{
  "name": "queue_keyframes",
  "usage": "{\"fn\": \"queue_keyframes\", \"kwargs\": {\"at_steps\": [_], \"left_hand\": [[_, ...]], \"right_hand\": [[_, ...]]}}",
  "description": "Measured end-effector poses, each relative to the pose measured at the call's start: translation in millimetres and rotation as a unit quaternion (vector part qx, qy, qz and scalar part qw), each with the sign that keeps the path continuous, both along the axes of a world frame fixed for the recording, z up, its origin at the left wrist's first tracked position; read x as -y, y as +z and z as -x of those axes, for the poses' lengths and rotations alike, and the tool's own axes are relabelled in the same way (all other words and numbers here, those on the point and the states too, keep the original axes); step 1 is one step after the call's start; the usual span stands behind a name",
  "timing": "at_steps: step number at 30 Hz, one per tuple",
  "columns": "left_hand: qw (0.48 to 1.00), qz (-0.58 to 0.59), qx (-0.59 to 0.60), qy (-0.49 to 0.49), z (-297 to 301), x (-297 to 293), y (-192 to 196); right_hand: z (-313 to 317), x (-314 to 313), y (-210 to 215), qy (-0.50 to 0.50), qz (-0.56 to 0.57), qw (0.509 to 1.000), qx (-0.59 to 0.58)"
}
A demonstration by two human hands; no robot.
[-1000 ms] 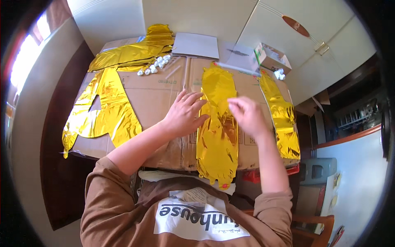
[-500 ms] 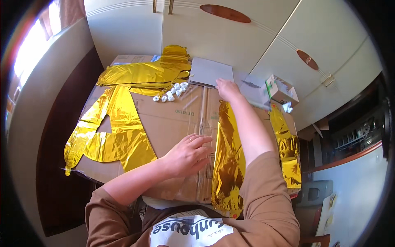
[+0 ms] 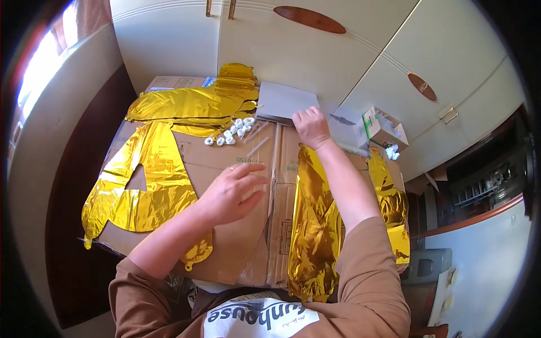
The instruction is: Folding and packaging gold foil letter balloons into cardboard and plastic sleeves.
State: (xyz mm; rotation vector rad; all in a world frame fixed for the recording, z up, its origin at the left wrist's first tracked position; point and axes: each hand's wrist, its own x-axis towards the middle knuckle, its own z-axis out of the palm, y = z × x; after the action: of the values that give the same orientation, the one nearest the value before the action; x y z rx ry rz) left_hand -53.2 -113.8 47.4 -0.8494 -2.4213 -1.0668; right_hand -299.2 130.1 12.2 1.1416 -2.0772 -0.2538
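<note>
My left hand (image 3: 234,191) hovers over the cardboard (image 3: 231,248) with its fingers stretched out and nothing in them. My right hand (image 3: 311,128) is closed at the front right corner of a flat grey-white stack (image 3: 286,100); whatever its fingers pinch is hidden. A flat gold foil letter-A balloon (image 3: 143,194) lies left of my left hand. Beneath my right forearm is a long folded gold foil balloon (image 3: 315,225). Several small white rolls (image 3: 231,132) sit in front of the stack, beside two clear straws (image 3: 257,145).
More gold foil balloons (image 3: 186,104) are piled at the back left, and another (image 3: 390,208) lies along the right edge. A small open box (image 3: 385,128) stands back right, with a crumpled white piece (image 3: 392,151) by it. Cream cabinet doors (image 3: 282,45) rise behind.
My left hand has lifted and moved left and away from me. My right hand has shifted slightly nearer, its fingers curling in. The view has shifted a little.
</note>
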Motion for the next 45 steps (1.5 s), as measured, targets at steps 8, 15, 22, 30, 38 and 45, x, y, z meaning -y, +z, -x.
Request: {"fn": "queue_keyframes", "kwargs": {"at_steps": [8,15,22,30,38,45], "left_hand": [[0.993,-0.038,0.115,0.016,6.5,0.3,17.1],[0.827,-0.446,0.342,0.030,4.7,44.4,-23.8],[0.825,-0.424,0.336,-0.165,-60.6,38.7,11.1],[0.794,-0.355,0.483,-0.098,-133.4,2.9,55.3],[0.874,-0.176,0.453,0.004,-179.3,-6.0,47.0],[0.839,-0.208,0.502,0.040,-231.8,16.4,30.7]], "right_hand": [[-8.1,-26.2,-3.3,-0.061,0.086,0.993,0.059],[-163.4,11.0,106.8,0.210,0.205,0.951,-0.092],[-317.4,-31.4,84.1,0.096,0.542,0.654,0.518],[-368.6,-65.8,65.0,0.113,0.645,0.356,0.667],[-425.3,-68.8,45.3,0.105,0.656,0.313,0.679],[-447.4,-61.4,34.1,0.061,0.579,0.298,0.756]]}}
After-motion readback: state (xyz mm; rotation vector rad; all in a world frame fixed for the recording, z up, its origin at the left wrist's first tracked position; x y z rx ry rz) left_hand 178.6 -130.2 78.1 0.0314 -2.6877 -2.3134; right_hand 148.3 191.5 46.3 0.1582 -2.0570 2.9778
